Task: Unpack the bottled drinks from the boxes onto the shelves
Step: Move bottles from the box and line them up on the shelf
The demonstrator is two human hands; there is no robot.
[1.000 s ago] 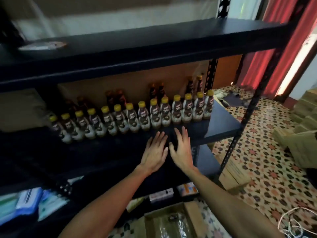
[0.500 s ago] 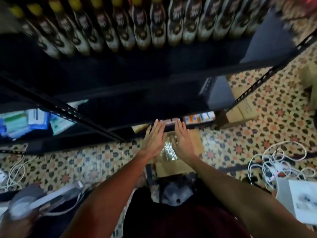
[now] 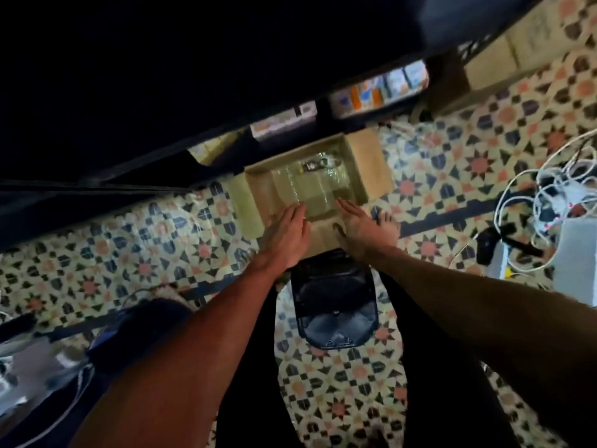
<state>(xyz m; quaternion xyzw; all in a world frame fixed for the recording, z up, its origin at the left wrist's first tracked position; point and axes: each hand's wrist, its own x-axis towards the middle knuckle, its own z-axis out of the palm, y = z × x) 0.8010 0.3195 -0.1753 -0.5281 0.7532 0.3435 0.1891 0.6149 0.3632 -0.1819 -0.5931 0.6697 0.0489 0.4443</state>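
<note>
An open cardboard box [image 3: 371, 163] sits on the patterned floor just in front of the dark shelf unit [image 3: 161, 92]. Crumpled clear plastic wrap [image 3: 310, 182] lines the box, and one dark bottle [image 3: 318, 164] seems to lie at its far end. My left hand [image 3: 284, 237] and my right hand [image 3: 365, 227] reach down side by side over the box's near edge. Both are flat with fingers extended and hold nothing. The bottles on the shelf are out of view.
A dark round object [image 3: 334, 305] lies on the floor between my legs. A tangle of white cables [image 3: 549, 195] and a white box [image 3: 575, 253] are to the right. Another cardboard box [image 3: 504, 56] stands at the upper right. Small packets [image 3: 378, 92] line the lowest shelf.
The view has swung down from the shelf of bottles to the floor. Both hands dropped from the shelf edge to the open box below, still empty.
</note>
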